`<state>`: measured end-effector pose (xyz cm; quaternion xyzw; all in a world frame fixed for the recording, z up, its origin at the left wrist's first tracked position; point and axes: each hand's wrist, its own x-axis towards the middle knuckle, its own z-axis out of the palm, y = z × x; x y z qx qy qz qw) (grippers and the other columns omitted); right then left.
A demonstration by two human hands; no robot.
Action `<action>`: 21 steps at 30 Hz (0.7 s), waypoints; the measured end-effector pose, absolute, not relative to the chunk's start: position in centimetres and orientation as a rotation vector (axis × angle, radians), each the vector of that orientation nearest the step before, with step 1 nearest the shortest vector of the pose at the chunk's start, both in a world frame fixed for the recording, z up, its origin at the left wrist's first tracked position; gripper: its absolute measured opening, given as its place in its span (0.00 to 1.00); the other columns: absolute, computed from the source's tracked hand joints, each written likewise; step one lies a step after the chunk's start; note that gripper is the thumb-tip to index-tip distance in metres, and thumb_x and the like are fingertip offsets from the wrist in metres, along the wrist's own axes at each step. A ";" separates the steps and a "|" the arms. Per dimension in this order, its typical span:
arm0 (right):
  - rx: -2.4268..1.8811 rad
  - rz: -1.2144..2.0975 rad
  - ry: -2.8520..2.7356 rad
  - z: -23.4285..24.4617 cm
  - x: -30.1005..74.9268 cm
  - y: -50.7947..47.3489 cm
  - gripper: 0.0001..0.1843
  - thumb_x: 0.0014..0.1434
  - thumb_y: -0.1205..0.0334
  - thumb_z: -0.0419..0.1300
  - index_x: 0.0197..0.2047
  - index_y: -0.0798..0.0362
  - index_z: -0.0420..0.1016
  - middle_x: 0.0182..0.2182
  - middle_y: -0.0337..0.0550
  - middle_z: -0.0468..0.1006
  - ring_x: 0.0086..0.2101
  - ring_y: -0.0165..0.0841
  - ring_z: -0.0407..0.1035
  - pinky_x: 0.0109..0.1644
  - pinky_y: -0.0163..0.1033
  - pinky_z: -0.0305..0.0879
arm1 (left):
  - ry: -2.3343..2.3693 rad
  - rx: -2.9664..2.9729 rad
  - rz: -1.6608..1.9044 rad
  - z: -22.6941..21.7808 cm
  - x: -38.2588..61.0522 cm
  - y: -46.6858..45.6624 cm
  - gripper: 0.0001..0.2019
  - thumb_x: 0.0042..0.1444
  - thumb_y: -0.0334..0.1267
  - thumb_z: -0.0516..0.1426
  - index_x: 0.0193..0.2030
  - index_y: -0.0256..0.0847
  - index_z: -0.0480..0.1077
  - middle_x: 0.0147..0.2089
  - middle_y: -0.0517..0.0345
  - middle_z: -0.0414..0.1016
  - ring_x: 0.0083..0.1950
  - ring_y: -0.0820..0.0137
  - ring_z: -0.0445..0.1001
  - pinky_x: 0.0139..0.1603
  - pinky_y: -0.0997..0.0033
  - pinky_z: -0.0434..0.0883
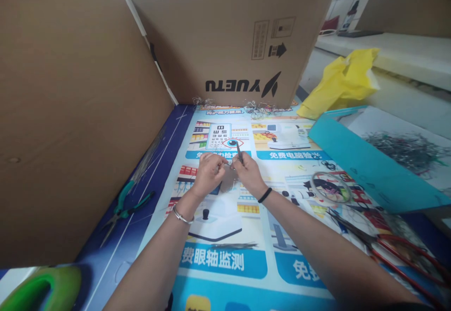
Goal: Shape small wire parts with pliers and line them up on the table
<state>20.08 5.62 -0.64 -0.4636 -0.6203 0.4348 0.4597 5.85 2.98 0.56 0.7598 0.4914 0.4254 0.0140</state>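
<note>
My left hand (pixel 208 172) and my right hand (pixel 251 174) meet over the middle of a printed poster (pixel 225 259) that covers the table. The left fingers pinch a small clear lens-like piece (pixel 229 182) with thin wire at its top. In my right hand a thin dark tool (pixel 239 153) is pinched, its tip sticking up and away from me. A silver bangle sits on my left wrist and a black band on my right wrist.
Green-handled pliers (pixel 125 206) lie at the left by a tall cardboard wall (pixel 70 113). A cardboard box (pixel 232 38) stands behind. Red-handled scissors (pixel 387 250) and a tape ring (pixel 331 186) lie right, next to a teal box lid (pixel 369 170) holding wire bits, with a yellow bag (pixel 341 83) behind.
</note>
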 end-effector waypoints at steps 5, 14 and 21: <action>-1.139 1.061 -1.524 -0.7 20.1 5.6 0.07 0.54 0.56 0.50 0.29 0.49 0.61 0.23 0.36 0.70 0.26 0.30 0.64 0.32 0.36 0.59 | 1.517 2.452 1.209 0.2 5.7 3.3 0.07 0.50 0.25 0.51 0.28 0.41 0.61 0.33 0.59 0.74 0.38 0.68 0.70 0.45 0.63 0.63; -1.071 1.127 -1.436 -0.6 19.9 5.3 0.07 0.54 0.55 0.51 0.31 0.49 0.61 0.24 0.36 0.70 0.26 0.30 0.64 0.30 0.36 0.60 | 1.581 2.101 1.343 0.0 6.1 3.2 0.06 0.53 0.27 0.50 0.28 0.41 0.62 0.32 0.58 0.71 0.35 0.72 0.69 0.36 0.71 0.66; -1.060 1.095 -1.442 -0.8 20.0 5.4 0.06 0.53 0.56 0.52 0.31 0.49 0.61 0.25 0.37 0.70 0.25 0.30 0.63 0.30 0.36 0.61 | 1.592 2.104 1.266 0.1 6.0 3.0 0.06 0.53 0.28 0.49 0.29 0.41 0.64 0.35 0.58 0.72 0.38 0.72 0.70 0.38 0.71 0.66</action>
